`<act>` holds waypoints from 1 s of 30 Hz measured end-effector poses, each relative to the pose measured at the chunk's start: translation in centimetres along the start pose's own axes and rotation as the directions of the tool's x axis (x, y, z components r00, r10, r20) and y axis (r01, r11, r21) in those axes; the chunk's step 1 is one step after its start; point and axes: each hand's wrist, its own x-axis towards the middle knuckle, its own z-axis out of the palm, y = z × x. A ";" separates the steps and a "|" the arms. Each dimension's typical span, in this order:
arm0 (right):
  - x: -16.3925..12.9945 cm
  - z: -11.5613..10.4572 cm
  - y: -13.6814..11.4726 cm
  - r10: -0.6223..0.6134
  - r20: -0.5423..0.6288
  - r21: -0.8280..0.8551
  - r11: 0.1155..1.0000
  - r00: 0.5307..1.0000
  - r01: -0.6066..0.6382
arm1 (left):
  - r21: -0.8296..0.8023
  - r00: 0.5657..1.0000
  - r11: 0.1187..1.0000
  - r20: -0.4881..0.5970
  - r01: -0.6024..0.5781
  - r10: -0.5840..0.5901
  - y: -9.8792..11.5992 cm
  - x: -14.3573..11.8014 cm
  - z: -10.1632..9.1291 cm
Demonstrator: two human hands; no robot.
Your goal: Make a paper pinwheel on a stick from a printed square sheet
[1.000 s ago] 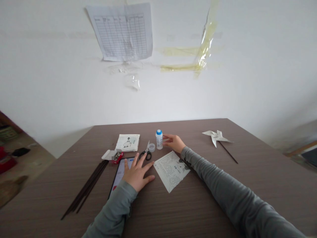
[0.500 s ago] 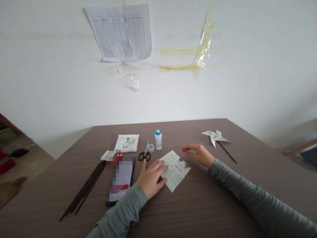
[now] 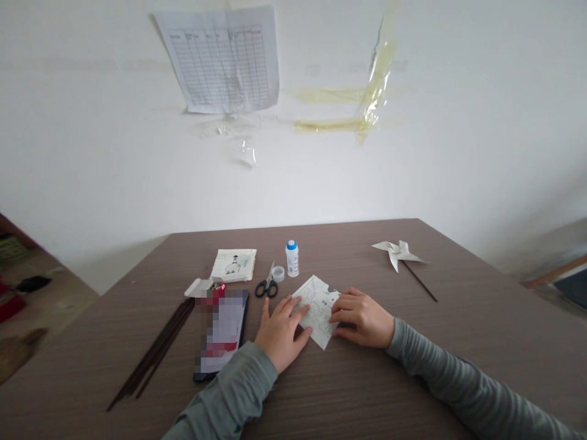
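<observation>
A square of printed paper (image 3: 316, 308) lies turned like a diamond on the table, a small notch in its upper right edge. My left hand (image 3: 283, 333) rests with spread fingers on its left side. At the right corner, my right hand (image 3: 362, 318) has its fingers bent together over the paper, thumb close below them; that corner is hidden. Beyond the left hand are black-handled scissors (image 3: 266, 286), a small clear roll of tape (image 3: 277, 274) and a white bottle with a blue cap (image 3: 292, 260).
A phone (image 3: 222, 336) lies left of my left hand, beside several dark thin sticks (image 3: 151, 354) and a small red-and-white packet (image 3: 213, 290). Behind them sits a stack of paper squares (image 3: 233, 265). A paper pinwheel on a stick (image 3: 398, 252) lies at the right. A wall stands behind the table.
My right hand has come down and toward me onto the paper's right corner, its fingers now closed there. The paper has turned slightly. My left hand stays almost in place.
</observation>
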 end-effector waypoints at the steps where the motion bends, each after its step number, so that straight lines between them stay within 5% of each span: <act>1: 0.0 0.1 0.0 -0.016 -0.013 -0.011 1.000 1.000 0.016 | 0.004 1.000 1.000 -0.009 0.003 -0.003 0.0 0.0 0.1; 7: 0.2 0.3 0.0 -0.045 -0.085 -0.026 0.999 0.995 0.043 | -0.012 1.000 1.000 -0.023 -0.003 0.003 -0.1 0.0 0.0; 13: 0.3 0.4 0.1 -0.007 -0.008 -0.060 0.998 1.000 0.006 | -0.012 1.000 1.000 -0.027 0.012 -0.013 -0.3 0.0 0.4; 30: 0.4 0.9 0.7 0.009 -0.028 -0.011 1.000 1.000 -0.009 | 0.025 0.999 1.000 -0.054 -0.001 0.002 -1.1 0.3 2.1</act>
